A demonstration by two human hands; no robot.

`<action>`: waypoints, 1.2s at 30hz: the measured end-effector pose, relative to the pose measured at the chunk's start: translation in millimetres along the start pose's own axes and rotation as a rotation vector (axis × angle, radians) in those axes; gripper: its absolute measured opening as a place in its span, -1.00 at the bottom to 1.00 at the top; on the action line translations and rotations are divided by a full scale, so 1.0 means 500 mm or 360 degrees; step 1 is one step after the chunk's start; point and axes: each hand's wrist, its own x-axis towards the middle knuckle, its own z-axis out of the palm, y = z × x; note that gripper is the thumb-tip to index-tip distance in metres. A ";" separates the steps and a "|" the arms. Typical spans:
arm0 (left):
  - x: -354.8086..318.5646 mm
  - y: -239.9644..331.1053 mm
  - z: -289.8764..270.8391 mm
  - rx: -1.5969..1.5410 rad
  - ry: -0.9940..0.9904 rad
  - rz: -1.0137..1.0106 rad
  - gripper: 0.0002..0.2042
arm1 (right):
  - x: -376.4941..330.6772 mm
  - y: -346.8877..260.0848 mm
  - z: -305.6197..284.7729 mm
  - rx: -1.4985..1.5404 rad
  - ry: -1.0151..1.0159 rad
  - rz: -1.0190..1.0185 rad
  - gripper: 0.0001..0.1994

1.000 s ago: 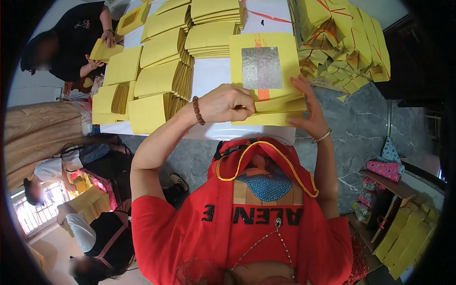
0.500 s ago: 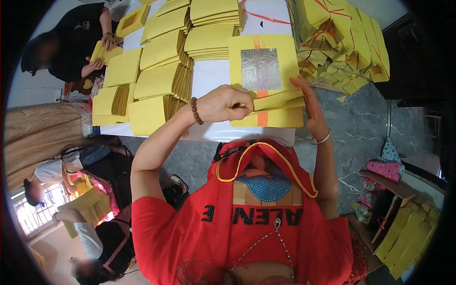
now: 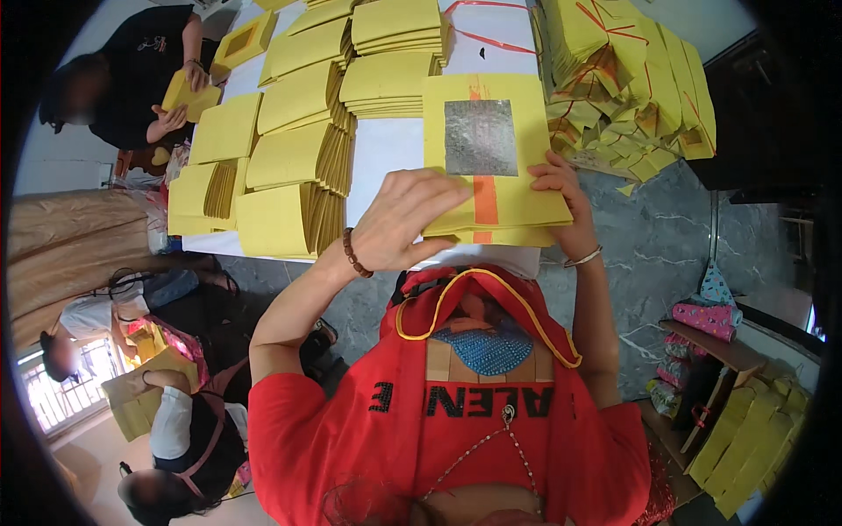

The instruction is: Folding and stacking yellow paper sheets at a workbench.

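A stack of yellow joss paper (image 3: pixel 531 131) lies at the table's near edge, its top sheet bearing a silver foil square and an orange stripe. My left hand (image 3: pixel 403 219) is closed on the stack's near left corner, fingers over the top and thumb at the near edge. Around the near right edge curl the fingers of my right hand (image 3: pixel 570 202), gripping the same stack. The sheets' near edges lie slightly staggered, with an orange strip showing below the top layer.
Folded yellow paper bundles (image 3: pixel 289 153) stand in rows on the white table (image 3: pixel 377 145). Tied yellow bundles (image 3: pixel 631 88) are heaped at the far right. One person (image 3: pixel 132 79) handles a yellow packet at the far left; others work lower left. A wooden shelf (image 3: pixel 719 351) stands at right.
The lifted near flap of the sheets has come down flat. My left hand has gone from a pinch to a wider hold, and my right fingers now curl over the edge.
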 end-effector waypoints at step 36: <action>0.070 -0.078 -0.082 -0.0108 0.0927 -0.0371 -0.11 | 0.111 -0.277 -0.154 0.0008 -0.0540 0.0458 -0.47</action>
